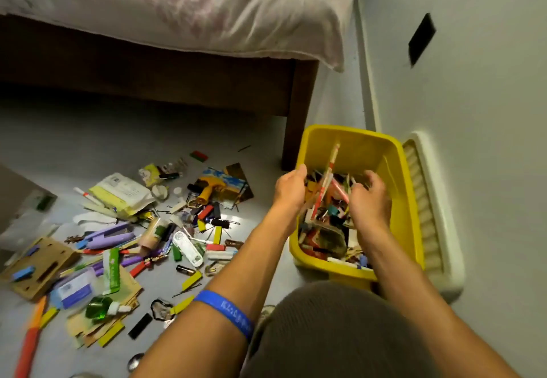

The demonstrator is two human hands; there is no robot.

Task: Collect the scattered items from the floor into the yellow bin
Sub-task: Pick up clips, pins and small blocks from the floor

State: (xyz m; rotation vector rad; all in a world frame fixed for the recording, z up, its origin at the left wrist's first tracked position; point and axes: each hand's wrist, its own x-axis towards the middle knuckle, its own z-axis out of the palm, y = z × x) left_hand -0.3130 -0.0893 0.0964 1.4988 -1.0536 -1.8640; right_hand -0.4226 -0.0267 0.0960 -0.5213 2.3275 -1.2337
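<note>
The yellow bin (367,148) stands on the floor by the wall, partly filled with small items. Both my hands are over it. My left hand (291,190) and my right hand (370,200) curl in from either side round a bundle of sticks and pens (328,197), from which a long red-and-white stick (333,160) juts upward. Scattered items (154,229) cover the floor to the left: a purple stapler (109,235), a green bottle (99,308), a white pouch (121,191), a yellow scraper (207,192), and several yellow and red blocks.
A wooden bed frame leg (296,117) stands just behind the bin, with a pink-patterned sheet (207,8) above. A white ribbed lid (429,215) leans between bin and wall. My knee (325,336) is in front of the bin. A cardboard piece (41,262) lies far left.
</note>
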